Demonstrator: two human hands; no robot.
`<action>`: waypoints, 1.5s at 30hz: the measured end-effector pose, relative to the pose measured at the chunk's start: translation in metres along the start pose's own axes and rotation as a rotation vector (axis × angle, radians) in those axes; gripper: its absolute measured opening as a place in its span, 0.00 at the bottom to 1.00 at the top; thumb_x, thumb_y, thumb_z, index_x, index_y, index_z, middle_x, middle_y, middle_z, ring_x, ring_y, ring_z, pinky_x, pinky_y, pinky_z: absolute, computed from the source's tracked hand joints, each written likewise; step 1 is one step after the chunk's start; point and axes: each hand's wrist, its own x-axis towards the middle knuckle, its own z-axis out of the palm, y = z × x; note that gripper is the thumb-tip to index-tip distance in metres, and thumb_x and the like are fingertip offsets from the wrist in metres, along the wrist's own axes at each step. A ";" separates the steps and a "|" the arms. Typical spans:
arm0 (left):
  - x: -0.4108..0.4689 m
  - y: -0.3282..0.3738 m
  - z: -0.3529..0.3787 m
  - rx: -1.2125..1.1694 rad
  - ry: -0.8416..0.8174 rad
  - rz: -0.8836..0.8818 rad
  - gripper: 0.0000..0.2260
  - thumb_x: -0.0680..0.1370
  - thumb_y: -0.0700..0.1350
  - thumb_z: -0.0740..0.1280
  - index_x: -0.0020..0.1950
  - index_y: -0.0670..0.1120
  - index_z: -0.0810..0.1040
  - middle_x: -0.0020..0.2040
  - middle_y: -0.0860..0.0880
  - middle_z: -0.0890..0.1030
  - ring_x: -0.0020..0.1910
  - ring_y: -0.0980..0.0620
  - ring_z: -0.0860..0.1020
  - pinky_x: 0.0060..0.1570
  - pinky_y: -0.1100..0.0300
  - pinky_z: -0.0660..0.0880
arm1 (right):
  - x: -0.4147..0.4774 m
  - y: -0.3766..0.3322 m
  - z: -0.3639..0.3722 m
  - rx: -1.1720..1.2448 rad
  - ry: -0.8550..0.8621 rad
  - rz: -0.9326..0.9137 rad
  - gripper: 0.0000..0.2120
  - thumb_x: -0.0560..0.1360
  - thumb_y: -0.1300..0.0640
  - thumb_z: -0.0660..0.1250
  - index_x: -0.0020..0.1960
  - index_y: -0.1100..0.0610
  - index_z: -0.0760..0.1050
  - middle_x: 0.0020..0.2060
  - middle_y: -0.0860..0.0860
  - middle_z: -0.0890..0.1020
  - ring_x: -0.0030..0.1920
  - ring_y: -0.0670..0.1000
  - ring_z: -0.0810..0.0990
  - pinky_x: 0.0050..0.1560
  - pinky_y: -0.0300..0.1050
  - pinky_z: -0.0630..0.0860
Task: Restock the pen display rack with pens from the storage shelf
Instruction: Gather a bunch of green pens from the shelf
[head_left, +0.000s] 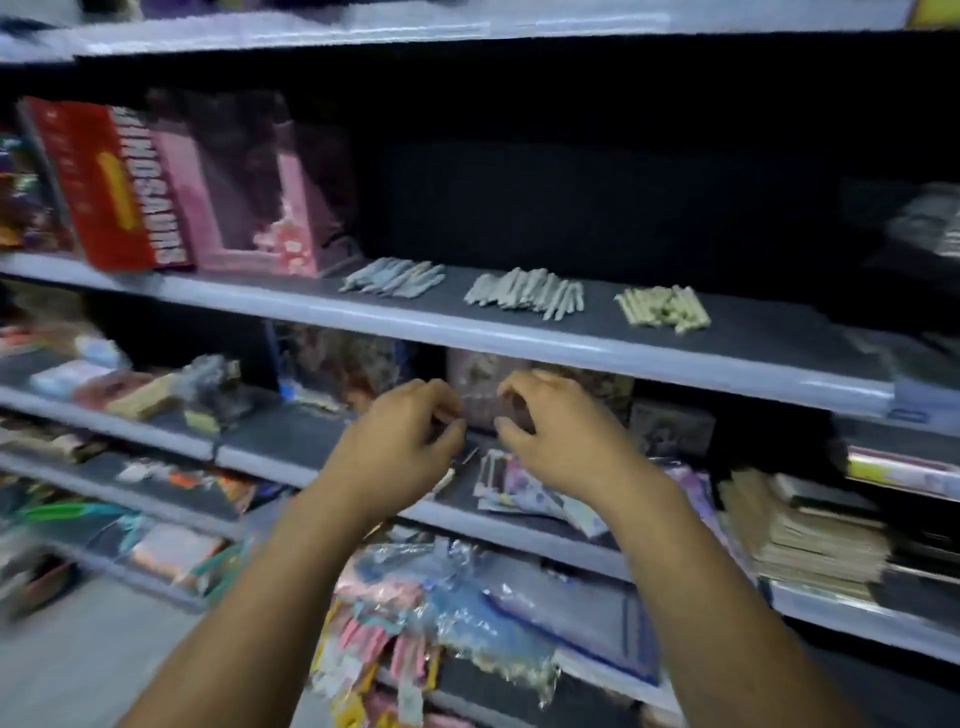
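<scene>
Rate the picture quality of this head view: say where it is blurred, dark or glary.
Head view: motion blur smears the whole frame, worst at the left edge round the red box; the pen piles read only as bundles; the recess behind them is near black; the plastic packets low in the middle catch glints.

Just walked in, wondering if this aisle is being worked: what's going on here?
A person faces shop shelving with both hands raised close together, the left hand and the right hand, fingers curled; blur hides whether either holds anything. On the storage shelf just above them lie three loose piles of pens: a blue-grey pile, a grey pile and a yellowish pile. Neither hand touches them, and no display rack is in view.
</scene>
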 end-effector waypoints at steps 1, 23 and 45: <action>0.023 -0.001 0.006 -0.018 -0.020 0.039 0.08 0.80 0.52 0.66 0.56 0.53 0.79 0.51 0.53 0.79 0.48 0.52 0.78 0.50 0.49 0.78 | 0.011 0.009 -0.004 -0.013 0.015 0.035 0.10 0.81 0.47 0.63 0.59 0.50 0.72 0.55 0.50 0.76 0.52 0.55 0.76 0.50 0.54 0.77; 0.344 0.111 0.157 -0.028 -0.178 0.155 0.11 0.81 0.54 0.66 0.57 0.49 0.75 0.53 0.46 0.78 0.51 0.46 0.78 0.51 0.50 0.77 | 0.146 0.302 -0.093 -0.070 0.217 0.329 0.08 0.79 0.49 0.65 0.57 0.49 0.75 0.50 0.47 0.73 0.50 0.50 0.74 0.49 0.55 0.79; 0.409 0.145 0.184 -0.039 -0.678 -0.271 0.30 0.73 0.52 0.75 0.68 0.50 0.63 0.38 0.49 0.78 0.36 0.51 0.78 0.43 0.55 0.82 | 0.209 0.354 -0.086 0.162 -0.231 0.484 0.11 0.79 0.49 0.66 0.56 0.53 0.69 0.42 0.54 0.83 0.33 0.56 0.86 0.34 0.51 0.84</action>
